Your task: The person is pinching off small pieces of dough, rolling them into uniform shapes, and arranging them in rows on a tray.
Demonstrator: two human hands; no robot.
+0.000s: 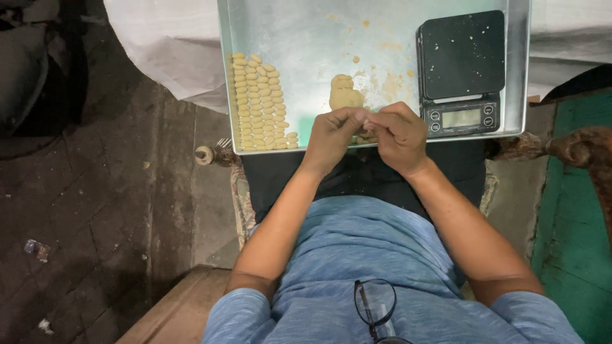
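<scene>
Fingertips of the left hand (331, 132) and the right hand (400, 132) were pinched together at the middle, meeting over a small bit of pale dough; the bit itself was almost wholly hidden between them, so its shape could not be told; both hands hovered at the near rim of a metal tray (306, 38) resting across the lap. Just beyond the fingers stood a lump of unshaped dough (345, 93), upright on the tray floor, with crumbs and smears scattered about it. To the left, rows of small shaped dough pieces (260, 105) lay packed in a neat block against the tray's left wall; these counted as finished, filling only a narrow strip. By this showing the work stood early to midway; the lump remained and most of the tray was unfilled. At the tray's right sat a black digital scale (460, 70), platform dusted with crumbs. Folded glasses (376, 306) hung at the blue shirt's collar.
</scene>
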